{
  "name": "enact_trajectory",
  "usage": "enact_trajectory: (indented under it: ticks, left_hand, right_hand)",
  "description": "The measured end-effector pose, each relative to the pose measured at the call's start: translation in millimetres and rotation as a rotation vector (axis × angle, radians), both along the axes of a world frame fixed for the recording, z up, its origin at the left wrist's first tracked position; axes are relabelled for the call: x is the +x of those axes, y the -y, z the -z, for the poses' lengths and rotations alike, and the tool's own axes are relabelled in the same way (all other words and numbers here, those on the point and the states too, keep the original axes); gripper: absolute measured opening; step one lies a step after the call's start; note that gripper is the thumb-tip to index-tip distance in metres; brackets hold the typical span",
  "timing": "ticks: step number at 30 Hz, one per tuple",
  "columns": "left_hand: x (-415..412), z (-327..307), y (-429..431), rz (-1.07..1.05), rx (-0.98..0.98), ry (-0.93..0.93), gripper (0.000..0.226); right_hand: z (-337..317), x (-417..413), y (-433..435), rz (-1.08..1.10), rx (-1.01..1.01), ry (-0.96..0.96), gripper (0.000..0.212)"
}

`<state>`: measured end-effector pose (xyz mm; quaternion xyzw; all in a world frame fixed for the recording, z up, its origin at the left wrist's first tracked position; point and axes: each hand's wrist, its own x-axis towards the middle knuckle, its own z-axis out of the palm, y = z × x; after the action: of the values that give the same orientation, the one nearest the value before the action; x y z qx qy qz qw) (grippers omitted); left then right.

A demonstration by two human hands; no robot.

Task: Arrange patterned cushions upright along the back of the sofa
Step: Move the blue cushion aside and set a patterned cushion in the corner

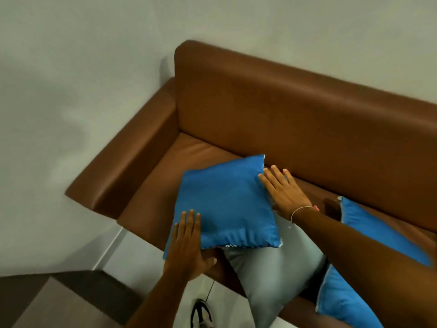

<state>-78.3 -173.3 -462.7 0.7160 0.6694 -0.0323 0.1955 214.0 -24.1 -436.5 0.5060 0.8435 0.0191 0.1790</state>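
A blue cushion is held tilted over the seat of the brown leather sofa, its plain blue side facing me. My left hand grips its lower left corner, fingers on top and thumb underneath. My right hand lies on its right edge with fingers spread. Beneath it a grey cushion lies flat on the seat. Another blue cushion lies on the seat at the right, partly hidden by my right forearm. A further blue cushion sits at the sofa's front edge.
The sofa's left armrest stands close to a pale wall. A white tiled floor shows in front of the sofa. A dark rug or mat lies at the lower left, and a shoe at the bottom.
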Motion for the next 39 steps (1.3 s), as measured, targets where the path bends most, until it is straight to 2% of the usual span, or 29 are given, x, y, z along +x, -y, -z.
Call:
enact_trajectory:
  ticks: [2,6,9,13,16,18,21,23,24,26,29,32,35,39]
  left_hand:
    - [3,28,10,-0.026,-0.042,0.011,0.127]
    - [12,62,17,-0.115,-0.054,0.051,0.126]
    - [26,73,9,-0.216,-0.005,0.036,0.12]
    - [36,75,-13,-0.292,0.034,-0.064,0.119]
    - [21,55,-36,-0.268,0.199,0.057,0.117]
    - [-1,48,-49,-0.195,0.328,0.16,0.101]
    - [-40,19,-84,-0.164,0.431,0.332,0.059]
    - [-65,-7,-122,-0.154,0.318,0.449,0.041]
    - [-76,-20,-141,-0.122,0.276,0.444,0.039]
    - [-101,-43,-188,-0.086,0.315,0.365,0.038]
    - [-121,-83,-266,0.009,0.327,0.468,0.041]
    - [-133,-110,-348,0.191,0.297,0.441,0.049]
    - [-136,-119,-418,0.189,0.085,0.345,0.049]
    - [-141,-103,-478,0.12,0.002,0.325,0.035]
  right_hand:
    - [25,-6,-5,-0.065,-0.007,-0.052,0.083]
    - [55,-13,-15,-0.371,-0.024,-0.126,0.095]
    - [67,-12,-19,-0.427,-0.075,-0.15,0.097]
    - [73,-12,-23,-0.273,-0.181,-0.358,0.076]
    - [59,-16,-34,-0.092,-0.252,-0.489,0.061]
    - [46,-22,-43,-0.067,-0.278,-0.529,0.058]
    - [27,-35,-54,0.008,-0.272,-0.685,0.051]
    - [8,-48,-65,0.086,-0.232,-0.799,0.044]
    - [-3,-55,-70,0.12,-0.176,-0.871,0.043]
    - [-26,-70,-89,0.177,-0.033,-1.074,0.043]
    - [-59,-91,-128,0.293,-0.022,-1.276,0.053]
    - [-73,-104,-179,0.393,0.052,-1.33,0.051]
    - [-74,-116,-220,0.448,0.048,-1.322,0.054]
    - [-57,-129,-265,0.497,0.068,-1.23,0.055]
